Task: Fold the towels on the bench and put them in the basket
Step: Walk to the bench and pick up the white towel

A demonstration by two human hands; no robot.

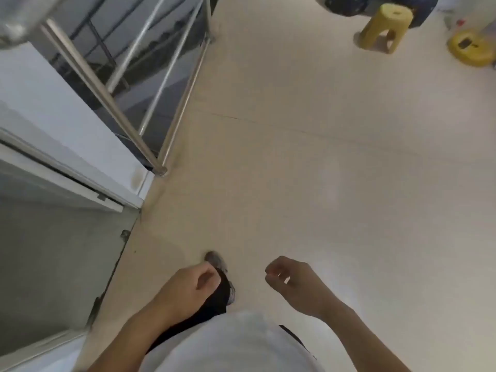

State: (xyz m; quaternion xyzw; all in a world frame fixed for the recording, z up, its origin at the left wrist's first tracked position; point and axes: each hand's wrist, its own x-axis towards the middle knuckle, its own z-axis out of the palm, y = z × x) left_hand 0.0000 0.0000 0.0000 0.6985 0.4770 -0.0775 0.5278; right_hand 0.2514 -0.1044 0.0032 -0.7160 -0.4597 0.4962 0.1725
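Over bare floor (322, 157), my left hand (188, 285) and right hand (292, 277) hang loosely curled, empty; no towels in sight; I expect soft cloth, taken by corners.

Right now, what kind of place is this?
Likely a home landing or hallway: pale tiled floor, steel stair railing at left, yellow plastic stool ahead. No bench, towels or basket in view.

Dark blue speckled cloth (346, 5) at the top edge of the frame, bunched, cut off by the frame, just behind a yellow plastic stool (386, 26), too blurred to tell as a towel, left hand (193, 285) and right hand (290, 280) at lower centre, loosely curled, holding nothing
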